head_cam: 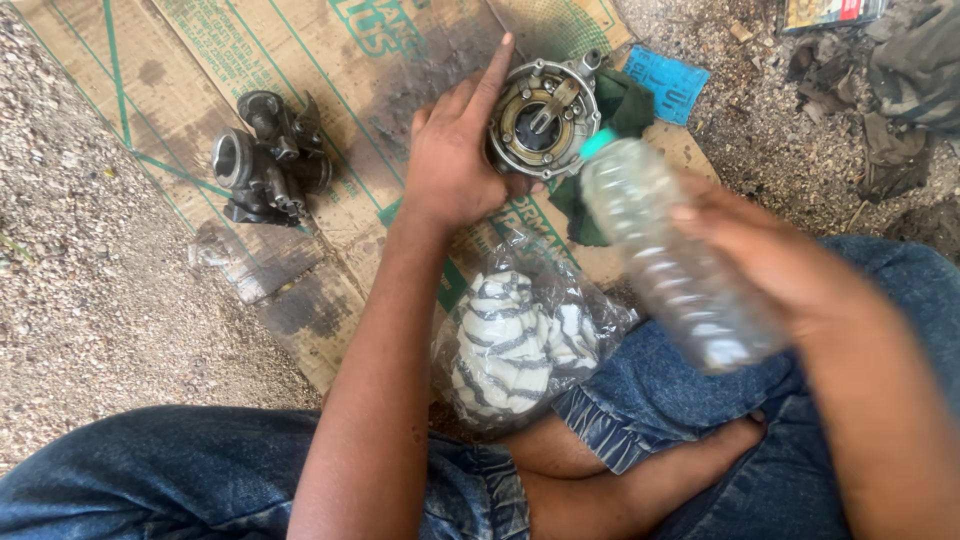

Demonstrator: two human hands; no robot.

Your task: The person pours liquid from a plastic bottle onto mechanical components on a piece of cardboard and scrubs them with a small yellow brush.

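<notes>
The left hand (452, 165) grips a round metal part (543, 118) from its left side, fingers closed around the rim except the forefinger, which points straight out past it. The part's open face, with a brass-coloured ring inside, is turned up and held above the cardboard (300, 80) spread on the gravel. The right hand (775, 262) is closed around a clear plastic bottle (672, 252), tipped so that its teal neck nearly touches the part's lower right edge, over a green cloth (612, 120).

On the cardboard to the left, well apart, lies a carburettor body (265, 160). A striped cloth in a clear bag (520, 345) sits just in front of the person's crossed legs.

The risks, as I judge them: with the bottle tilted this steeply, liquid could gush and overshoot the part, soaking the cardboard or the jeans. The part is held from one side only, so a wet rim could slip from the fingers and drop onto the gravel, picking up grit.
</notes>
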